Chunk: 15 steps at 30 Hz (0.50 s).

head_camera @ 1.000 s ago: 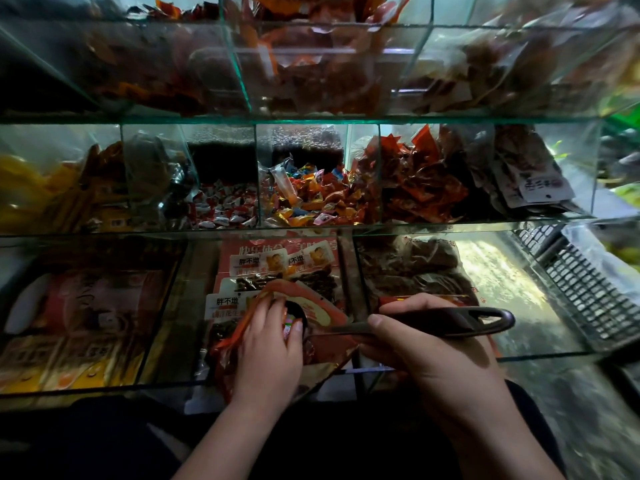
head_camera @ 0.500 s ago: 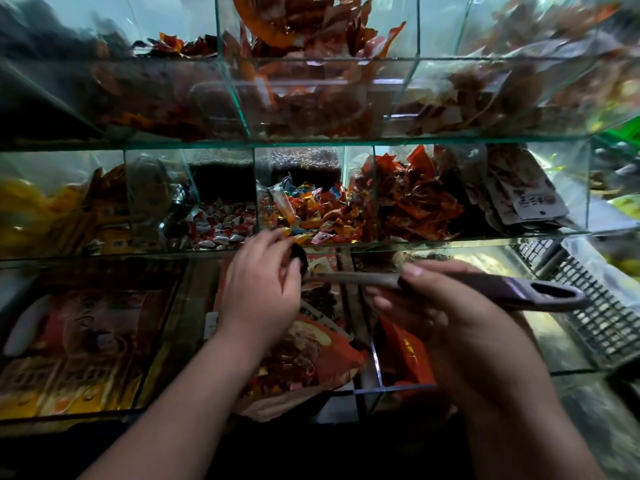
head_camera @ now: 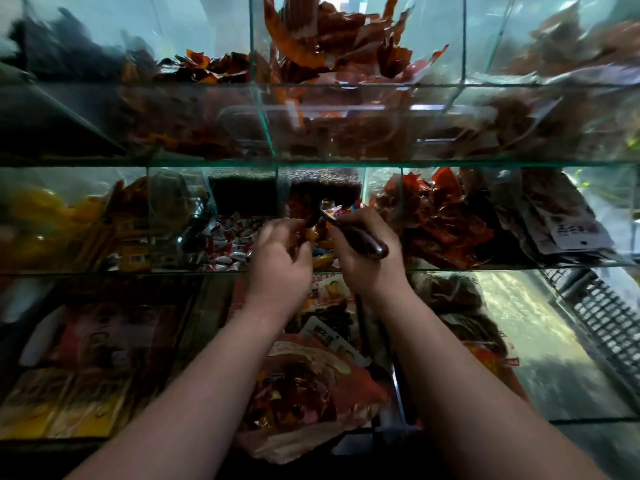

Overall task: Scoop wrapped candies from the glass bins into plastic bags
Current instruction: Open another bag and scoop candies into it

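Both my hands have come up from the plastic bag (head_camera: 311,393), which lies slumped low between my forearms with candies showing inside it. My right hand (head_camera: 367,268) is wrapped round the dark handle of the scoop (head_camera: 360,241), whose bowl is among the wrapped candies (head_camera: 321,260) in the middle glass bin (head_camera: 381,181). My left hand (head_camera: 277,261) is just beside it at the bin's mouth, fingers curled against the candies. Through the blur I cannot tell whether it has hold of one.
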Available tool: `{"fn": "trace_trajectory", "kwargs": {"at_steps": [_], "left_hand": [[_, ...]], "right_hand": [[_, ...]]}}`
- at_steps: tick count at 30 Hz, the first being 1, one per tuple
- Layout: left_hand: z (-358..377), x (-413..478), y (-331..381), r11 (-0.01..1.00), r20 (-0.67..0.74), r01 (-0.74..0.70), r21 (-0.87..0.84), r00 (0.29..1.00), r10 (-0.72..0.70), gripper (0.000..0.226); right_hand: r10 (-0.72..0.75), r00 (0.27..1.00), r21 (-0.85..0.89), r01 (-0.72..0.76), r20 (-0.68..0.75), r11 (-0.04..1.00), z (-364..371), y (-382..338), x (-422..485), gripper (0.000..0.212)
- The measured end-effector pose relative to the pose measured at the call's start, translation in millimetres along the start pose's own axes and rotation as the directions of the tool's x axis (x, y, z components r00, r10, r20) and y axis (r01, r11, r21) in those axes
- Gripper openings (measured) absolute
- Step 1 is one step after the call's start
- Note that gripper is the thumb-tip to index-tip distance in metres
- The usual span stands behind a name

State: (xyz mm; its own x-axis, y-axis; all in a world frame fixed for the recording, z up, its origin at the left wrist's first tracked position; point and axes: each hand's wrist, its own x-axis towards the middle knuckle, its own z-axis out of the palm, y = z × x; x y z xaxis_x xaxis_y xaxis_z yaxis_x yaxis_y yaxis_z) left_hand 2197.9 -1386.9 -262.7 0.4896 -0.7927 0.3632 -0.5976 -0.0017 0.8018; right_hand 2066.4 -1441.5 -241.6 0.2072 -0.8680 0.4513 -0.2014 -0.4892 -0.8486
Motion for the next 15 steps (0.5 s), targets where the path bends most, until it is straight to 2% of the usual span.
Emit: {"fn": "trace_trajectory", "kwargs": {"at_steps": [3, 5, 10, 15], "left_hand": [[-1, -10, -7, 1.000, 0.004, -0.011, 0.002, 1.000, 0.011, 0.030], [-2, -14, -8, 1.000, 0.004, 0.008, -0.014, 1.000, -0.008, 0.031], [-6, -22, 2, 0.997, -0.007, 0.042, -0.063, 0.999, -0.043, 0.037], [-17, -43, 11, 0.997, 0.007, 0.001, -0.075, 1.000, 0.000, 0.044]], "right_hand": [[-0.211, 0.956, -0.253, 0.259, 0.203, 0.932, 0, 0, 3, 0.011], [-0.283, 0.938, -0.272, 0.330, 0.199, 0.904, -8, -5, -5, 0.012], [-0.336, 0.936, -0.205, 0.352, 0.109, 0.914, -37, -41, -47, 0.010], [-0.279, 0.960, -0.096, 0.275, -0.031, 0.957, -70, -75, -98, 0.007]]}}
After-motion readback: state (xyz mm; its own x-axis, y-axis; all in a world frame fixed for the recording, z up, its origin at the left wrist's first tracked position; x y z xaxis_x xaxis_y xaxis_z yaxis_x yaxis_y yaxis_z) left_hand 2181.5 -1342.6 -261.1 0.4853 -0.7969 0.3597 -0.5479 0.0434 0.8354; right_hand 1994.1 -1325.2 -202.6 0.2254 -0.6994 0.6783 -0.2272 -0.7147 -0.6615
